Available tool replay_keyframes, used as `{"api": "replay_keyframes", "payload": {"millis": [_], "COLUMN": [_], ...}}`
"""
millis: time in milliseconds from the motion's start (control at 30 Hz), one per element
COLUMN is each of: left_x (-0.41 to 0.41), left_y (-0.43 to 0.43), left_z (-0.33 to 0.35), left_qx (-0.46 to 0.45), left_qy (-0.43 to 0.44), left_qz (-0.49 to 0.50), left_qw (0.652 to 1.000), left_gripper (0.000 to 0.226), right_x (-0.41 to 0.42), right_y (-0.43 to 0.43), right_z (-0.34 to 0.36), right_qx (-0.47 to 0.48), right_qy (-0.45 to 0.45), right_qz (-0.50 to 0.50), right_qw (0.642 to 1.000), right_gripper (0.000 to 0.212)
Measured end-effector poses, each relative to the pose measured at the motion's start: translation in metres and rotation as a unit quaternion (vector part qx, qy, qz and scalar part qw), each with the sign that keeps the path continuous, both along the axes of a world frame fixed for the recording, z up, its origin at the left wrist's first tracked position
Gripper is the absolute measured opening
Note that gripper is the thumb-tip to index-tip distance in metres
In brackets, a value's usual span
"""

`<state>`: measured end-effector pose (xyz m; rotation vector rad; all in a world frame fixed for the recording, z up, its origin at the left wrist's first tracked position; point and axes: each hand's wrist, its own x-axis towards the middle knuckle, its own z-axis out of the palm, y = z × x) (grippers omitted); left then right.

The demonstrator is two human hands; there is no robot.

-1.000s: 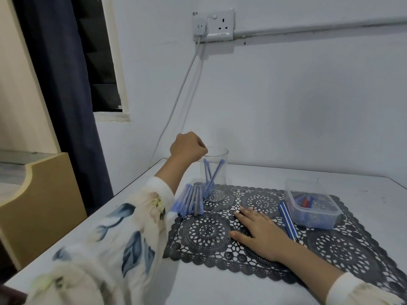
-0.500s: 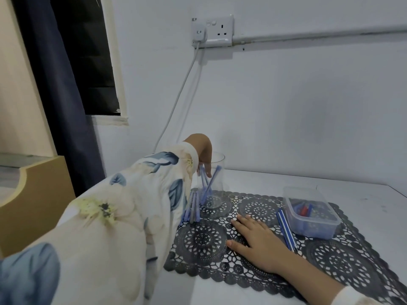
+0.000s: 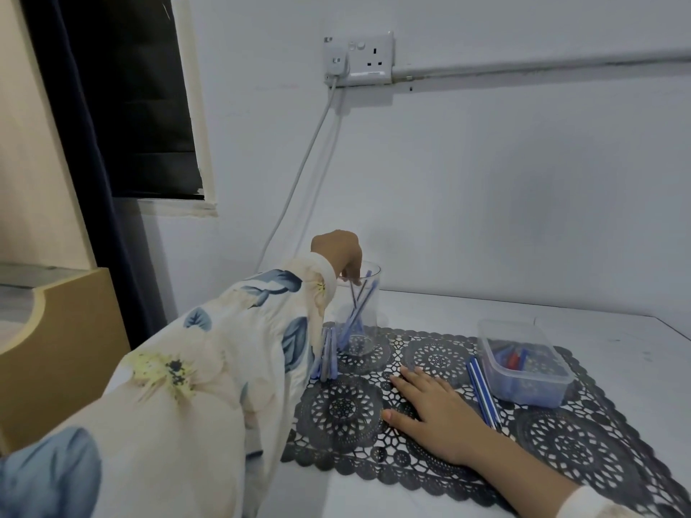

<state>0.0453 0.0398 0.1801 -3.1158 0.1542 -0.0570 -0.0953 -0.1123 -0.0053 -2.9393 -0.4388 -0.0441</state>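
Note:
A clear glass (image 3: 368,332) stands at the back left of a black lace mat (image 3: 579,443) and holds several blue pens (image 3: 353,323). My left hand (image 3: 338,252) hangs over its rim, fingers pointing down into it and pinching the top of one blue pen. The wide floral sleeve hides most of a row of blue pens (image 3: 329,355) lying on the mat left of the glass. My right hand (image 3: 433,413) rests flat on the mat with straight fingers, holding nothing. Just right of it lie two striped blue pens (image 3: 482,390).
A clear plastic box (image 3: 523,379) with red and blue pens sits on the mat's right side. The white table (image 3: 467,312) meets a white wall carrying a socket (image 3: 359,57) and a hanging cable (image 3: 299,181). A wooden cabinet (image 3: 56,349) stands left of the table.
My left hand was a raised fist above the glass, then came down with its fingers into the rim. My right hand has stayed flat on the mat. The view has shifted slightly.

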Motion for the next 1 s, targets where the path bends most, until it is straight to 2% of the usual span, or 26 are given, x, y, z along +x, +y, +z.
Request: {"api": "replay_keyframes", "payload": {"millis": [67,133,233,333,467,533,633,700,767,867,1000], "left_x": [-0.002,-0.005,-0.006,-0.012,-0.033,-0.05,-0.074,-0.087,-0.094,-0.102,-0.113], "left_y": [0.0,-0.001,0.0,0.001,-0.002,-0.006,-0.012,-0.014,-0.013,-0.007,0.002], "left_z": [0.002,0.008,0.014,0.013,0.008,0.005,-0.005,-0.018,-0.033,-0.06,-0.101], "left_qx": [-0.044,-0.108,-0.234,-0.361,-0.498,-0.529,-0.515,-0.512,-0.505,-0.472,-0.389], "left_qy": [-0.06,-0.113,-0.183,-0.232,-0.33,-0.359,-0.392,-0.386,-0.364,-0.313,-0.238], "left_qz": [0.002,0.009,0.018,-0.012,-0.128,-0.18,-0.24,-0.268,-0.275,-0.268,-0.233], "left_qw": [0.997,0.988,0.955,0.903,0.792,0.748,0.724,0.719,0.733,0.779,0.859], "left_gripper": [0.025,0.035,0.036,0.024,0.017,0.014,0.016,0.018,0.02,0.025,0.035], "right_x": [-0.001,-0.002,-0.002,-0.002,-0.002,-0.002,-0.003,-0.003,-0.003,0.0,0.0], "right_y": [0.0,0.0,0.0,0.0,-0.002,-0.001,0.0,0.0,-0.001,-0.001,-0.003], "right_z": [0.0,0.001,0.001,0.001,0.0,0.001,0.003,0.003,0.003,0.0,-0.001], "right_qx": [0.001,0.003,0.006,0.007,0.01,0.011,0.018,0.027,0.039,0.058,0.098], "right_qy": [-0.002,-0.002,-0.001,-0.001,-0.001,-0.001,-0.002,-0.001,-0.004,-0.032,-0.087], "right_qz": [0.0,0.001,0.002,0.003,0.003,0.002,0.0,0.001,-0.001,-0.001,0.005], "right_qw": [1.0,1.0,1.0,1.0,1.0,1.0,1.0,1.0,0.999,0.998,0.991], "right_gripper": [0.108,0.108,0.11,0.113,0.114,0.114,0.114,0.114,0.106,0.071,0.053]}}
